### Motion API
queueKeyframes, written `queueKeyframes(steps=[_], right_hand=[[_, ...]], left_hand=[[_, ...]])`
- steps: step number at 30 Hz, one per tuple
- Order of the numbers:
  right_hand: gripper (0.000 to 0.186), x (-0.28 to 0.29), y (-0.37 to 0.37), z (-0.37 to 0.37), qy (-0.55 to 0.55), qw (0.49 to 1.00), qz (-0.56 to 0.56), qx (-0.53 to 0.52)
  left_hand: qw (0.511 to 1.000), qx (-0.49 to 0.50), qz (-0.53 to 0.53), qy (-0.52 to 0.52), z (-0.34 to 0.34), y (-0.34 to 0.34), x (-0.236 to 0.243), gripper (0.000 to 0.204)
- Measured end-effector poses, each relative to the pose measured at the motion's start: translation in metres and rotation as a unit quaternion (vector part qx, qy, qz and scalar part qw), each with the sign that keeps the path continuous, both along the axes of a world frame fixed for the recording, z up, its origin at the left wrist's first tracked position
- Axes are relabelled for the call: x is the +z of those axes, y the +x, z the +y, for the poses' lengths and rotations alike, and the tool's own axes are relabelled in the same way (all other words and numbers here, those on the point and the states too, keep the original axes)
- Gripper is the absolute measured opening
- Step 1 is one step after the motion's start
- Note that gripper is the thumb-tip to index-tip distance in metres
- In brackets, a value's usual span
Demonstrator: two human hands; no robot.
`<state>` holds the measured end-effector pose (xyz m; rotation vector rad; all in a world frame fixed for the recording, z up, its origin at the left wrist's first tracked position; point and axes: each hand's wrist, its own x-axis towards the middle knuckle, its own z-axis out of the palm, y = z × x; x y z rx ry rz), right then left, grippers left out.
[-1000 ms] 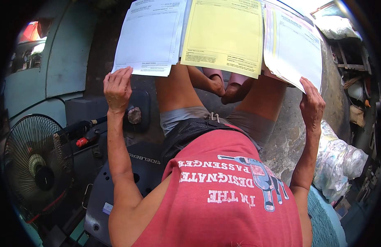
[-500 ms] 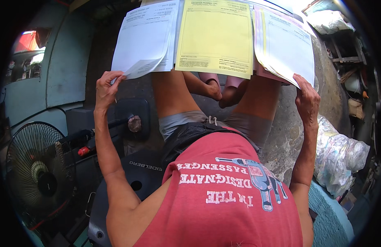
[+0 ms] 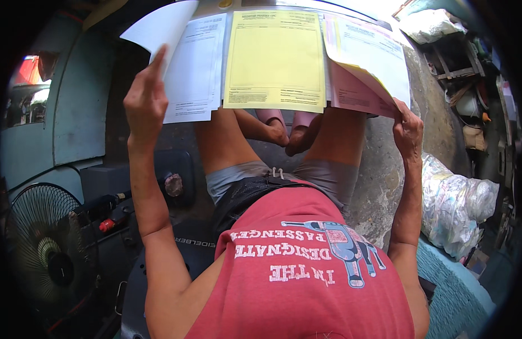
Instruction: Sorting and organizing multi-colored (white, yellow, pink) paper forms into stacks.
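Note:
Three piles of printed forms lie side by side across the work surface beyond my knees. My left hand (image 3: 146, 101) has its fingertips closed on a white sheet (image 3: 162, 25), raised and curling away from the left pile of white forms (image 3: 194, 70). A yellow form (image 3: 275, 59) lies flat in the middle. On the right, my right hand (image 3: 409, 130) pinches the lower right corner of a white form (image 3: 371, 48) with yellow and pink edges along its left side. Its lower left part is curled up, baring a pink form (image 3: 351, 90) underneath.
A small yellow round object (image 3: 225, 4) sits at the far edge behind the forms. To my left stand a black fan (image 3: 52, 254) and dark machinery (image 3: 184, 231). Clear plastic bundles (image 3: 455, 198) lie to my right, near a turquoise ledge (image 3: 447, 282).
My left hand has moved up and away, lifting the top white sheet off the left pile. The right-hand sheets curl more, showing more of the pink form. The whole view has shifted slightly.

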<state>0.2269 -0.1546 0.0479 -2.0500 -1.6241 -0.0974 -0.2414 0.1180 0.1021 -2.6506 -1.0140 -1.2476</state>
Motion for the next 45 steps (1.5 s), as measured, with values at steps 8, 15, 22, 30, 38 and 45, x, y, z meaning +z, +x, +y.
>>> queueKeyframes(steps=[8,15,22,30,38,45], right_hand=[[0.024,-0.005,0.009,-0.002,0.053,0.99,0.123,-0.049],[0.024,-0.013,0.014,-0.002,0.072,0.983,0.138,-0.096],[0.031,-0.002,0.011,0.027,0.168,0.968,0.169,-0.081],[0.023,0.035,-0.041,0.096,0.181,0.981,0.064,-0.004],[0.011,0.016,-0.137,0.138,-0.091,0.978,-0.088,0.167],[0.035,-0.002,-0.139,0.12,-0.021,0.966,-0.038,0.255]], left_hand=[[0.933,-0.187,0.284,0.117,-0.022,0.107,-0.04,0.033],[0.912,-0.268,0.289,0.109,-0.046,0.106,-0.073,0.018],[0.92,-0.253,0.283,0.098,-0.053,0.096,-0.082,0.021],[0.926,-0.26,0.245,0.124,-0.055,0.097,-0.087,0.019],[0.951,-0.247,0.187,0.007,-0.061,0.104,-0.076,0.014],[0.964,-0.18,0.193,0.043,-0.066,0.104,-0.063,0.01]])
